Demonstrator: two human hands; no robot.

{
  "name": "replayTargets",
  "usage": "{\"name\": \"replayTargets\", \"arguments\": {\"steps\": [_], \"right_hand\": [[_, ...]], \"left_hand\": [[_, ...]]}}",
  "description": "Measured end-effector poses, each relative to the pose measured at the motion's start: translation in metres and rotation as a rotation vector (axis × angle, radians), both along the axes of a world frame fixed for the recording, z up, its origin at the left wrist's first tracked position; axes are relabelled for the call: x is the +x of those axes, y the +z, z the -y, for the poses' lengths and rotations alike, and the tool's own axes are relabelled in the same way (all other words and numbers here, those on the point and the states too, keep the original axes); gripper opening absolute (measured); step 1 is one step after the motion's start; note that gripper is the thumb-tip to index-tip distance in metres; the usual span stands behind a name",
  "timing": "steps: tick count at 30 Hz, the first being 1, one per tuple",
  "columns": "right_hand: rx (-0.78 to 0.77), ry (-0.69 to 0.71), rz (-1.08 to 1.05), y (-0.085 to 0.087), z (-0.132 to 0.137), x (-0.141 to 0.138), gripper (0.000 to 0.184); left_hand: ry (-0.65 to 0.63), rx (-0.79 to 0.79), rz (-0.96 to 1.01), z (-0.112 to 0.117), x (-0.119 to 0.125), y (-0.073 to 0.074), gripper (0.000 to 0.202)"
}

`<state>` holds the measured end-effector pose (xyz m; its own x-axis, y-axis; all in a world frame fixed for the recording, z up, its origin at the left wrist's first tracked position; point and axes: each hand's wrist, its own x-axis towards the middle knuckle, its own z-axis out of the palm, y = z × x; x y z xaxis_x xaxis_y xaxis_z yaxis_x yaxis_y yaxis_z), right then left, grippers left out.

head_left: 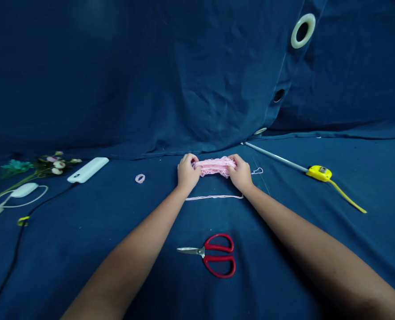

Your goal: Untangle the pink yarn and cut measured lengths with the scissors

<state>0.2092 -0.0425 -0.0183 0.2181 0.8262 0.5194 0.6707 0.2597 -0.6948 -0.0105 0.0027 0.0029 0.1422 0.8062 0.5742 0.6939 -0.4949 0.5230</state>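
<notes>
A loose bundle of pink yarn (214, 166) lies across the middle of the blue cloth, held at both ends. My left hand (188, 172) is closed around its left end, with the thumb toward the strands. At the right end, my right hand (241, 173) grips the bundle in the same way. A pale pink strand (213, 197) stretches between my wrists, nearer to me than the bundle. Another thin loop of yarn (257, 170) sticks out past my right hand. Red-handled scissors (219, 256) lie closer to me, blades pointing left.
A small pink yarn ring (140, 178) lies left of my hands. Farther left are a white power bank (89, 170), a black cable (15, 253), a white puck with a cord (24, 190) and artificial flowers (57, 164). A yellow tape measure (319, 173) and grey rod (275, 156) lie right.
</notes>
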Motion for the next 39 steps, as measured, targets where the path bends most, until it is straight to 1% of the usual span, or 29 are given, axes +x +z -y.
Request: {"name": "replayTargets", "arguments": {"steps": [2, 4, 6, 8, 9, 11, 12, 13, 15, 17, 18, 21, 25, 28, 30, 31, 32, 34, 36, 37, 39], "right_hand": [[0.013, -0.053, -0.02, 0.0, 0.0, 0.001, 0.034], [0.022, -0.069, 0.036, 0.0, 0.0, -0.001, 0.033], [-0.001, -0.072, 0.104, -0.001, 0.0, -0.005, 0.033], [-0.044, -0.11, 0.168, -0.002, 0.001, -0.009, 0.039], [-0.068, -0.151, 0.193, -0.002, 0.001, -0.011, 0.044], [-0.117, -0.242, 0.221, -0.003, 0.002, -0.011, 0.05], [-0.147, -0.275, 0.222, -0.003, 0.002, -0.009, 0.048], [-0.18, -0.29, 0.214, -0.002, 0.002, -0.008, 0.043], [-0.234, -0.27, 0.183, -0.001, 0.003, -0.004, 0.026], [-0.238, -0.236, 0.129, 0.0, 0.004, -0.001, 0.013], [-0.218, -0.222, 0.093, 0.001, 0.004, 0.0, 0.009], [-0.121, -0.184, -0.034, 0.004, 0.006, 0.0, 0.013], [-0.034, -0.117, -0.169, 0.006, 0.007, 0.0, 0.023], [0.0, 0.01, -0.232, 0.005, 0.006, 0.0, 0.03], [0.022, 0.105, -0.232, 0.005, 0.004, 0.0, 0.037], [0.031, 0.111, -0.204, 0.004, 0.002, -0.001, 0.04], [0.034, 0.077, -0.158, 0.003, 0.002, -0.001, 0.041], [0.011, -0.073, -0.041, 0.002, 0.0, -0.002, 0.037], [-0.054, -0.216, 0.056, 0.001, 0.0, -0.003, 0.028], [-0.094, -0.248, 0.083, 0.001, 0.0, -0.003, 0.025], [-0.154, -0.23, 0.098, 0.0, 0.0, -0.002, 0.021]], "left_hand": [[0.016, -0.021, 0.033, -0.002, -0.001, -0.001, 0.024], [-0.025, -0.049, 0.019, -0.002, 0.001, -0.001, 0.03], [-0.081, -0.079, -0.034, -0.001, 0.003, -0.001, 0.038], [-0.103, -0.096, -0.115, 0.001, 0.006, -0.001, 0.046], [-0.092, -0.105, -0.159, 0.001, 0.007, -0.001, 0.048], [-0.022, -0.131, -0.228, 0.001, 0.007, -0.003, 0.042], [0.024, -0.148, -0.248, 0.0, 0.007, -0.004, 0.037], [0.068, -0.163, -0.256, 0.0, 0.006, -0.004, 0.031], [0.126, -0.171, -0.238, -0.001, 0.004, -0.006, 0.024], [0.125, -0.17, -0.176, -0.002, 0.002, -0.005, 0.026], [0.118, -0.178, -0.136, -0.002, 0.001, -0.005, 0.029], [0.074, -0.201, -0.022, 0.0, 0.0, -0.003, 0.038], [-0.111, -0.114, 0.092, 0.002, 0.0, -0.001, 0.053], [-0.223, -0.101, 0.107, 0.002, 0.001, 0.0, 0.065], [-0.256, -0.112, 0.075, 0.001, 0.002, -0.001, 0.071], [-0.25, -0.104, 0.052, 0.0, 0.002, -0.002, 0.073], [-0.22, -0.089, 0.026, 0.0, 0.003, -0.002, 0.073], [-0.095, -0.063, -0.019, -0.001, 0.003, -0.003, 0.067], [0.04, -0.081, -0.05, -0.002, 0.004, -0.003, 0.056], [0.081, -0.108, -0.064, -0.002, 0.004, -0.003, 0.05], [0.096, -0.173, -0.114, -0.002, 0.004, -0.004, 0.039]]}}
